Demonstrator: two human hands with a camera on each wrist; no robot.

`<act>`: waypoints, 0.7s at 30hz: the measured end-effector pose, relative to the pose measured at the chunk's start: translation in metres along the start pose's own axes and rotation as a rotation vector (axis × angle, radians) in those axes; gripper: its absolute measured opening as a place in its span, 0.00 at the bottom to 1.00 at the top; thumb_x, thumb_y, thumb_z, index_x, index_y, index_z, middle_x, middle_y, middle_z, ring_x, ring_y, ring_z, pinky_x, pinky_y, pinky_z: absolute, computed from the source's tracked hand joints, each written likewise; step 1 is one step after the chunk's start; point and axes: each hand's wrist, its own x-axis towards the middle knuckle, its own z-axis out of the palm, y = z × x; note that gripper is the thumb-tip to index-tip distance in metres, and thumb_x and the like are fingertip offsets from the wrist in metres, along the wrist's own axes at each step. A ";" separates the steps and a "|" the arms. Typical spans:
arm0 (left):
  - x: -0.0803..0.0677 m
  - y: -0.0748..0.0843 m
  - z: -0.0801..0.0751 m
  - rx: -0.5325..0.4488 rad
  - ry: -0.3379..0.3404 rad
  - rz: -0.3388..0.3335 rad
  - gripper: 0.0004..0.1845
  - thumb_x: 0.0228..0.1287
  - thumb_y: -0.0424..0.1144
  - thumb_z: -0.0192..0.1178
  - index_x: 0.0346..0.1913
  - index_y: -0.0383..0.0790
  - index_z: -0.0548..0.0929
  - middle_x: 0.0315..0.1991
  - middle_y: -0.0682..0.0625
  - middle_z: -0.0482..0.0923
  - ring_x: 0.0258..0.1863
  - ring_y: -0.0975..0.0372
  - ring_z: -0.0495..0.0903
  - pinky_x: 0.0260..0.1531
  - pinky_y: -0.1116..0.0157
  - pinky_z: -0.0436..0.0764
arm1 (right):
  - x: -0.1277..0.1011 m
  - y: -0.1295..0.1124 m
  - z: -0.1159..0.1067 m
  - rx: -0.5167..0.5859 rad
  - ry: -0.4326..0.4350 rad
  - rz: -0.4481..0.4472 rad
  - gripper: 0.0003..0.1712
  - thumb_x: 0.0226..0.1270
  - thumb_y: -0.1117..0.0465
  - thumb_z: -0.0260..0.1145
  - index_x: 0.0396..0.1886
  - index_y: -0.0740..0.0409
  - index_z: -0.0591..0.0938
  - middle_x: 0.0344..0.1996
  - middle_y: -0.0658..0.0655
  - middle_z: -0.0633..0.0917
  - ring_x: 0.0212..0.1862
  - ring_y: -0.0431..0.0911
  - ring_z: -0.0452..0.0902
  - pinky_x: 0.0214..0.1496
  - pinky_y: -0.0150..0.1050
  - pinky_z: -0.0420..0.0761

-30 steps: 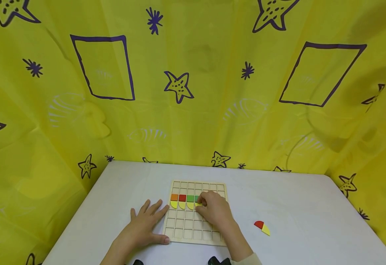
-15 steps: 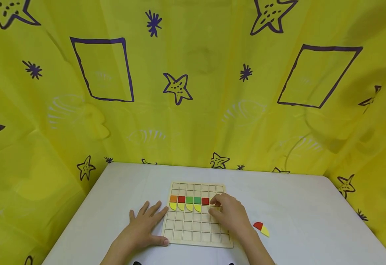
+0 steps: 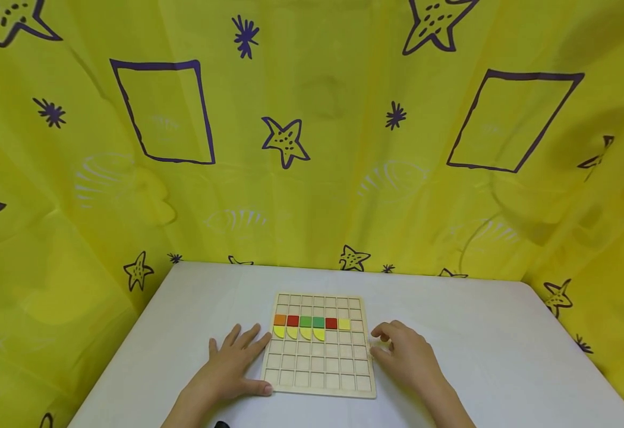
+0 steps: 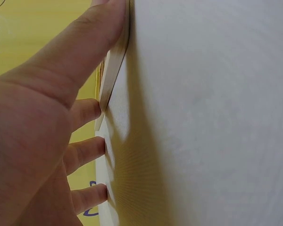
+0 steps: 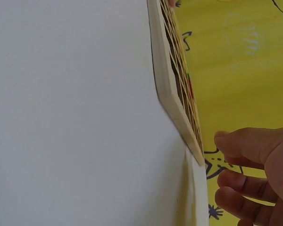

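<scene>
A wooden grid board lies on the white table. One of its rows holds small square tiles: an orange one, two red, two green and, rightmost, a yellow square tile. Yellow quarter-circle tiles fill the first several cells of the row below. My left hand is spread flat, its thumb and a finger against the board's left edge. My right hand is just off the board's right edge, fingers loosely bent, thumb and index apart with nothing seen between them, also in the right wrist view.
The white table stretches to both sides of the board. Behind and beside it hangs a yellow curtain printed with starfish. A dark object shows at the bottom edge near my left forearm.
My right hand has moved right, off the board, uncovering the red and yellow square tiles. It now covers where the loose red and yellow pieces lay. My left hand has stayed put.
</scene>
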 end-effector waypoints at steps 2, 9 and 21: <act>0.000 0.000 0.000 -0.006 -0.004 -0.002 0.53 0.30 0.77 0.53 0.66 0.60 0.59 0.69 0.51 0.54 0.68 0.43 0.45 0.49 0.27 0.40 | -0.003 0.009 -0.003 -0.036 0.021 -0.017 0.12 0.48 0.52 0.65 0.36 0.39 0.80 0.33 0.39 0.78 0.36 0.37 0.74 0.38 0.37 0.73; 0.000 0.000 0.000 0.002 -0.004 -0.014 0.53 0.29 0.77 0.52 0.66 0.60 0.59 0.69 0.52 0.54 0.68 0.43 0.45 0.49 0.27 0.40 | -0.008 0.038 -0.012 -0.167 0.057 -0.135 0.17 0.45 0.51 0.69 0.39 0.43 0.81 0.35 0.42 0.79 0.39 0.40 0.73 0.38 0.40 0.74; 0.000 0.000 0.000 0.002 0.004 -0.008 0.53 0.30 0.77 0.53 0.66 0.60 0.59 0.69 0.52 0.53 0.69 0.44 0.45 0.50 0.27 0.40 | -0.016 0.059 -0.026 -0.251 -0.068 -0.120 0.19 0.41 0.47 0.71 0.37 0.42 0.82 0.32 0.40 0.78 0.33 0.36 0.70 0.32 0.36 0.72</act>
